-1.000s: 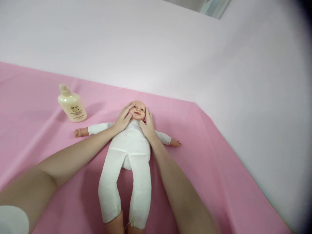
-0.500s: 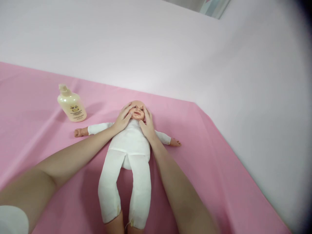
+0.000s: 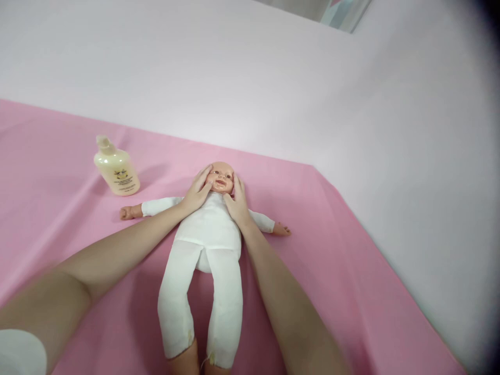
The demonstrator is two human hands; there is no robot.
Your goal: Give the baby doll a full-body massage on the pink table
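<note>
Fingers of the left hand and right hand lie spread flat against the cheeks of the doll lying face-up mid-cloth, and uneven pressure could roll its head toward the lotion bottle at ten o'clock.

Glossy plastic doll head, matt white cloth body.
</note>
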